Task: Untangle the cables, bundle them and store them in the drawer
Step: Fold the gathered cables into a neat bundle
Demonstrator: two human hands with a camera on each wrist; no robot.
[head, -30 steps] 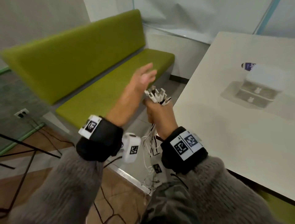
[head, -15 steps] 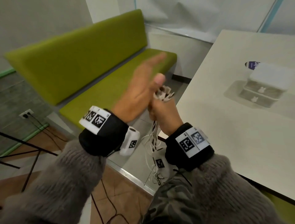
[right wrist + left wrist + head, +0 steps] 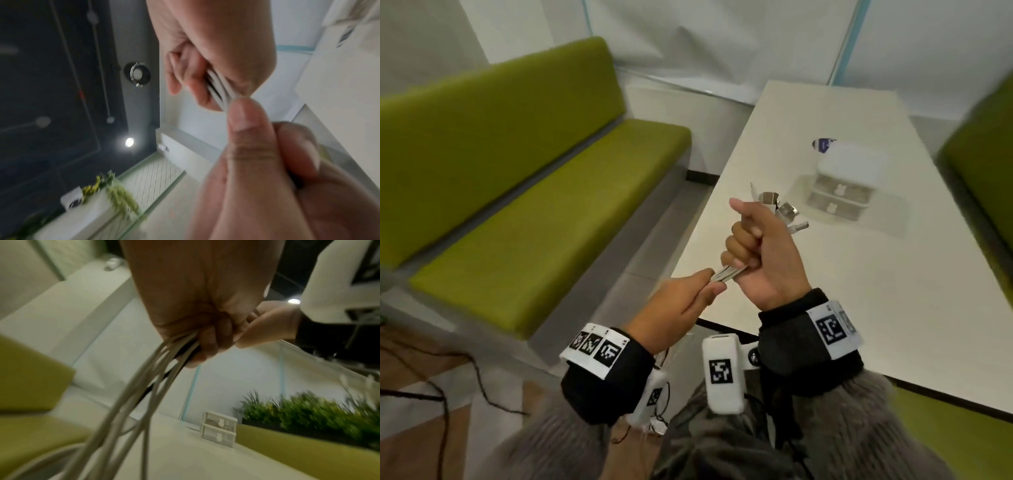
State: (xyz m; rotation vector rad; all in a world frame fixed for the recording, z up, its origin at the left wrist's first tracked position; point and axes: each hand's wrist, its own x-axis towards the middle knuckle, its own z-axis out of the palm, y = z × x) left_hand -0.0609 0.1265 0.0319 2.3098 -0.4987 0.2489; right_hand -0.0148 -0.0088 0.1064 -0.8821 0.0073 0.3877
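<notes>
A bundle of white cables (image 3: 727, 274) with one dark strand runs through both hands above the table's near left edge. My right hand (image 3: 743, 246) is a fist round the bundle, and the metal plug ends (image 3: 786, 209) stick out above it. Just below, my left hand (image 3: 714, 281) pinches the same cables. In the left wrist view the cables (image 3: 144, 394) hang down in long loops from my left hand (image 3: 197, 352). The right wrist view shows the cables (image 3: 218, 87) in my right hand (image 3: 191, 84). The small white drawer unit (image 3: 842, 192) stands on the table (image 3: 825, 308), both drawers closed.
A green bench (image 3: 534, 205) runs along the left wall, and another green seat (image 3: 983, 154) sits right of the table. A purple-labelled item (image 3: 823, 144) lies behind the drawer unit. Black cords (image 3: 448, 377) trail on the floor. A plant (image 3: 308, 412) stands beyond the table.
My left hand was open and raised beside the plug ends; it has dropped below the right fist and now pinches the cables. Both hands have shifted towards the table.
</notes>
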